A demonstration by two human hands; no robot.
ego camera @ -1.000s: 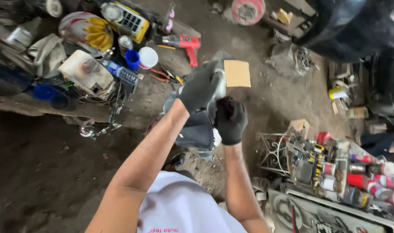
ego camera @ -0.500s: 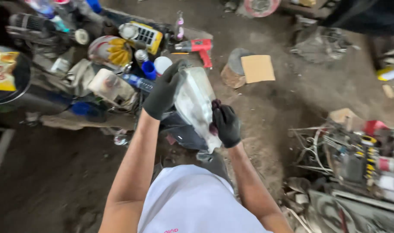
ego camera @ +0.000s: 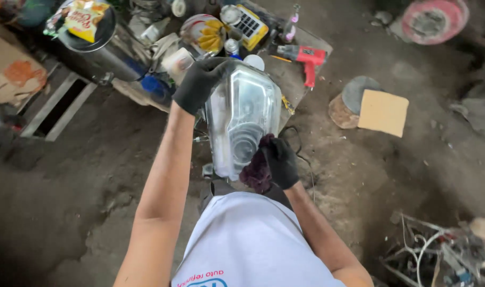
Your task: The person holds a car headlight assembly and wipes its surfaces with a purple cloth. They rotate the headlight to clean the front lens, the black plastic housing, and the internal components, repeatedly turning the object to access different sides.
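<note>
The dirt floor (ego camera: 402, 175) is spreading wide, grey and gritty, under everything. At its top edge a low desk (ego camera: 301, 79) is carrying a red cordless drill (ego camera: 306, 56), a yellow solar lamp (ego camera: 250, 26), spray cans and round tins, all crowded together. Near the desk's right edge a flat square of brown cardboard (ego camera: 383, 111) is lying on a stone. Held up over the person's lap, the car headlight (ego camera: 245, 119) is showing a clear, glossy, curved plastic lens with round reflector rings inside. The left hand (ego camera: 200, 82), in a black glove, is closing its fingers over the headlight's upper corner and gripping it. The right hand (ego camera: 279, 162), also gloved, is clutching a dark maroon rag (ego camera: 257, 170), soft and bunched, and pressing it against the lens's lower part. The smooth housing, held only at one corner, is likely to twist or slip toward the hard floor, and grit caught in the rag could be scratching the lens
</note>
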